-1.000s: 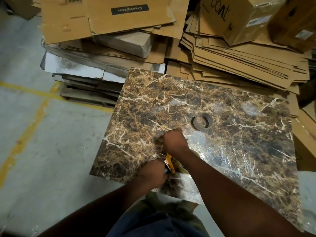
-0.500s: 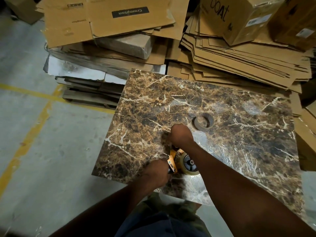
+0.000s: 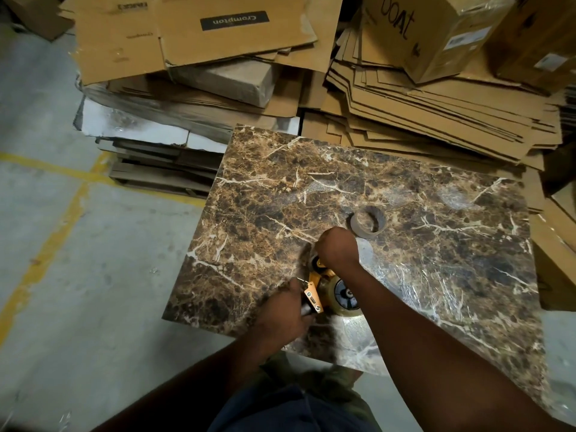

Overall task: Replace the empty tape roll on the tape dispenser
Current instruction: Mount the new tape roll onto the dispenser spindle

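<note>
Seen from above, looking down past bare forearms. Left hand (image 3: 282, 310) closed around the near end of an orange tape dispenser (image 3: 314, 291), gripping it at its handle. Right hand (image 3: 338, 246) curled tight over the far end of the same dispenser, fingers hidden underneath, so exactly what is pinched there cannot be told. Between the two hands, mounted on the dispenser, a full roll of clear tape (image 3: 344, 296) with a dark hub, lying close to the surface. All of this low over a brown marble-patterned desk (image 3: 436, 275), glossy and wrapped in crinkled clear film near the right forearm. Just beyond the right hand, resting on the desk and apart from the dispenser, an empty cardboard tape core (image 3: 367, 221), a thin grey-brown ring lying on its side. Past the far edge of the desk, heaps of flattened cardboard sheets (image 3: 436, 107), with a closed carton marked "boAt" (image 3: 420, 32) on top at right and a flattened box printed "Crompton" (image 3: 233, 26) on top at left. To the left, grey concrete floor (image 3: 62, 275) crossed by worn yellow painted lines (image 3: 43, 251).
</note>
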`<state>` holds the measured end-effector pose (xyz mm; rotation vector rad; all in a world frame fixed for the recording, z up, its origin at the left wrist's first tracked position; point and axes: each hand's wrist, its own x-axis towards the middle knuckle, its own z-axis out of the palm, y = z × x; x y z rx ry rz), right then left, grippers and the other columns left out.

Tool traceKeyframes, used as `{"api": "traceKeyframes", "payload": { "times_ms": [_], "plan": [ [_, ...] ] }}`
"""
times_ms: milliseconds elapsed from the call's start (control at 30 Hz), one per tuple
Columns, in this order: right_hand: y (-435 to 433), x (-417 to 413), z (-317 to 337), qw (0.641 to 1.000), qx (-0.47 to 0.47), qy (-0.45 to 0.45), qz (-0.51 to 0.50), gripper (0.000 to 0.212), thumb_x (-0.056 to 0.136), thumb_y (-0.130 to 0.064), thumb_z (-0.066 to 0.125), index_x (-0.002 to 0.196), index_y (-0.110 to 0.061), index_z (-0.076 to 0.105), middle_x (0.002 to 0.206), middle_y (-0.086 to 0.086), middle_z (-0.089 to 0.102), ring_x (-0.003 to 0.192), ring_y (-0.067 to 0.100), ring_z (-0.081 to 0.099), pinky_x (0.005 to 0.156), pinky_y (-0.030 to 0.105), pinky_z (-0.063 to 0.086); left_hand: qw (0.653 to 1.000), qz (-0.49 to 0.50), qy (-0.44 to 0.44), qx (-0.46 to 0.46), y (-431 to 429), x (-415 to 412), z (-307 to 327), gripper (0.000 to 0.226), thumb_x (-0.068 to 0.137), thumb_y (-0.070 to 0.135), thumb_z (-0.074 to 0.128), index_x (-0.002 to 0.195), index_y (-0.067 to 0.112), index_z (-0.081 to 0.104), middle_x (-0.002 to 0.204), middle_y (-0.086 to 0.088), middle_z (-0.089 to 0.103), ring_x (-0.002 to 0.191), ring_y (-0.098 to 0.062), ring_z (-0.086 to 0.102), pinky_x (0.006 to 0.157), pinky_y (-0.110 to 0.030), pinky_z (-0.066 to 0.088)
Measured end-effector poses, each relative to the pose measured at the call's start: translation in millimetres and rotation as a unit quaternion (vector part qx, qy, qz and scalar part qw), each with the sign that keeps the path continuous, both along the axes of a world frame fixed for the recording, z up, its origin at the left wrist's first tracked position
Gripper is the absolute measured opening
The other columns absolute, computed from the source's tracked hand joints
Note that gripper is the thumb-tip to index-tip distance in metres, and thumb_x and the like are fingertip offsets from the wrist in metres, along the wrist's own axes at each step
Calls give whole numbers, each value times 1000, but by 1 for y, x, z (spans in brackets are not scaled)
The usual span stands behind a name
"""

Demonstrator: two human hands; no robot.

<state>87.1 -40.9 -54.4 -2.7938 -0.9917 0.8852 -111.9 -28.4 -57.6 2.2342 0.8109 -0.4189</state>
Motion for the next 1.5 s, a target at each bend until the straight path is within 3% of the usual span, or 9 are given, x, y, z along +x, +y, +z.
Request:
{"api": "traceKeyframes", "payload": {
  "times_ms": [333, 500, 633, 833, 967, 1100, 1233, 1367, 1500],
  "plan": [
    [-10, 12, 2, 991, 106, 10, -84, 51, 85, -11, 65, 46, -13, 32, 45, 2, 35, 42, 18, 34, 49, 26, 31, 1000, 3, -14, 7, 3, -3, 5, 88, 84, 49, 78, 145, 21, 21, 97, -2, 74, 66, -14, 56, 60, -27, 45],
    [-16, 19, 7, 982, 133, 31, -127, 48, 84, -11, 65, 46, -12, 35, 44, 3, 35, 41, 21, 35, 52, 31, 36, 1000, -7, -20, 8, 1, -15, 2, 84, 84, 49, 78, 143, 19, 26, 103, -3, 74, 83, -25, 73, 63, -26, 45],
    [-21, 19, 12, 985, 109, 18, -132, 46, 84, -14, 65, 47, -12, 37, 45, 2, 39, 41, 18, 38, 46, 25, 27, 1000, 8, -19, 4, -3, -14, 2, 88, 86, 47, 77, 149, 18, 23, 111, -5, 72, 91, -27, 71, 66, -27, 43],
    [-27, 13, 14, 968, 80, 10, -239, 34, 81, -12, 67, 54, -11, 45, 55, 3, 50, 48, 19, 48, 45, 21, 31, 999, -1, -32, 11, -2, -13, -2, 91, 84, 44, 79, 150, 20, 22, 124, -6, 68, 100, -26, 69, 72, -26, 42],
    [-28, 13, 13, 954, 88, 30, -285, 33, 83, -10, 66, 57, -9, 46, 63, 7, 55, 53, 22, 51, 44, 22, 30, 999, -13, -31, 2, 2, -11, -7, 103, 82, 44, 80, 155, 27, 9, 124, -7, 68, 99, -26, 69, 76, -33, 53],
    [-29, 14, 13, 948, 99, 42, -299, 39, 82, -8, 67, 53, -10, 40, 55, 5, 47, 47, 18, 43, 44, 22, 27, 996, -78, -50, 7, 6, -6, -7, 116, 87, 41, 76, 162, 36, -11, 157, -8, 48, 104, -31, 69, 74, -31, 49],
    [-29, 14, 16, 945, 102, 51, -306, 39, 83, -9, 67, 53, -9, 41, 55, 5, 48, 49, 20, 47, 44, 22, 27, 996, -83, -40, 14, 8, -4, -6, 117, 89, 41, 75, 163, 32, -16, 139, -10, 64, 96, -30, 70, 71, -30, 46],
    [-30, 16, 16, 944, 99, 55, -309, 34, 83, -14, 66, 56, -9, 45, 59, 4, 50, 54, 23, 51, 46, 24, 29, 999, -37, -21, -10, 9, -9, -11, 126, 83, 44, 81, 161, 32, -17, 110, -5, 75, 87, -23, 71, 75, -39, 59],
    [-31, 19, 16, 945, 97, 51, -309, 33, 83, -17, 67, 57, -9, 48, 58, 4, 51, 50, 20, 48, 48, 25, 33, 997, 59, -41, -33, 4, -12, -14, 112, 74, 47, 86, 154, 30, 9, 120, -5, 73, 102, -25, 73, 83, -42, 61]
  ]
}}
